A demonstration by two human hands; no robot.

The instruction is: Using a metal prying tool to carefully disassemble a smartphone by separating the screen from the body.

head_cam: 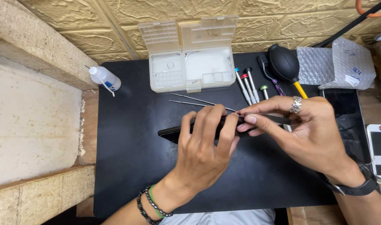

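Black, smooth and matte, the rectangular work mat point(128, 166) carries everything in hand; its near-left quarter and left edge lie bare, giving the widest open room. Over the mat's centre, tilted on its long edge, sits a thin black slab-shaped phone point(178, 132). The left hand point(203, 150) is closed around the phone from above, fingers curled over its upper edge. The right hand point(307, 129), wearing a silver ring and a black wrist strap, is pinched shut on a slim dark metal tool point(273, 119) whose tip meets the phone's upper edge beside the left fingertips.

Room behind the hands is tight. Two thin steel tweezers point(194, 100) lie just beyond the left fingers. Three small screwdrivers with blue, red and dark caps point(248, 85) lie near the far edge, a green-capped one just beside them. A translucent plastic parts box with hinged lid open point(192, 68) stands at the far edge, centre. A black rubber bulb blower with yellow nozzle point(285, 64) rests toward the far right corner, against crinkled clear bubble wrap point(336, 62). A small clear squeeze bottle with a white cap point(105, 78) lies at the far left corner, overhanging the rough pale stone ledge point(32, 121). A glossy dark screen panel point(350, 121) lines the right edge.
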